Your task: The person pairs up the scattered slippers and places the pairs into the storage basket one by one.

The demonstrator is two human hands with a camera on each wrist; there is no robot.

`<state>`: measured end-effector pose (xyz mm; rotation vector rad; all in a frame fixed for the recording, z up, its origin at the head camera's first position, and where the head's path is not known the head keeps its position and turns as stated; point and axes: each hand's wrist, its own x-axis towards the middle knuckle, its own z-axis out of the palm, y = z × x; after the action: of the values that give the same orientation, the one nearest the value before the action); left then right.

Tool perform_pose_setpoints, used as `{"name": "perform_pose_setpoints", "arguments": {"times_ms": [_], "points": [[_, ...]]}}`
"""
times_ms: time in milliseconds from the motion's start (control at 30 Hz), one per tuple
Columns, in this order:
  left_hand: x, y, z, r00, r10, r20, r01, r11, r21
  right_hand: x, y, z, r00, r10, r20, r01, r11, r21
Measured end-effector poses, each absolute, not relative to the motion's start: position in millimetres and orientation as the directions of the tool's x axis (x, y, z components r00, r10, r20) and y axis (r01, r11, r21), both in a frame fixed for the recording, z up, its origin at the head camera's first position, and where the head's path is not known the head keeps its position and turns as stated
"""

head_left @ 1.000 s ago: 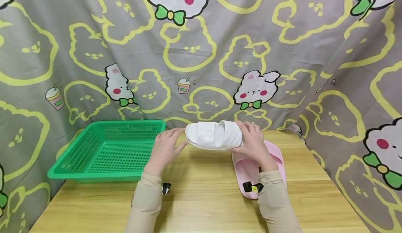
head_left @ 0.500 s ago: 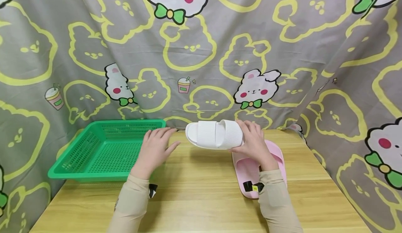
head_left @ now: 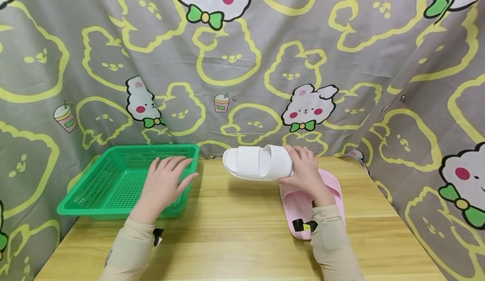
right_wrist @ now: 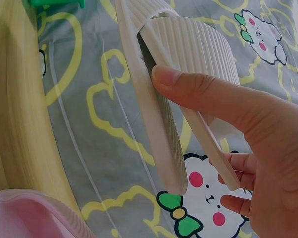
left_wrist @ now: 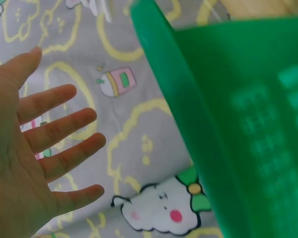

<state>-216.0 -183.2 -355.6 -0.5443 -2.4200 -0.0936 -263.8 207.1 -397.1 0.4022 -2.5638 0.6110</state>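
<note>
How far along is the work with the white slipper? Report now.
Done: the white ribbed slipper is clear of the wooden table. In hand: the right hand grips it; the left hand holds nothing. Remaining, probably: setting the slipper down; the smooth pink footwear lies unheld on the table.

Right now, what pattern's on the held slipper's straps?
The white slipper has straps with plain parallel ribs, clearest in the head view.

Matt ribbed slippers (head_left: 249, 161), perhaps foam, plastic basket (head_left: 94, 212)
</note>
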Motion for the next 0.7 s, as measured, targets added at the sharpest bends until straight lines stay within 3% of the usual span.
{"name": "perform_pose_setpoints", "arguments": {"times_ms": [300,700], "points": [[-206,-216,-358,-0.691,0.343,0.636,0.39,0.918,-0.071,-263,206,-397,-0.845,-0.168,0.508,-0.378,0.859,-0.345],[-192,-245,-363,-0.723,0.302,0.622,0.351,0.935,-0.046,-262,203,-395,-0.846,-0.172,0.505,-0.377,0.862,-0.339]]}}
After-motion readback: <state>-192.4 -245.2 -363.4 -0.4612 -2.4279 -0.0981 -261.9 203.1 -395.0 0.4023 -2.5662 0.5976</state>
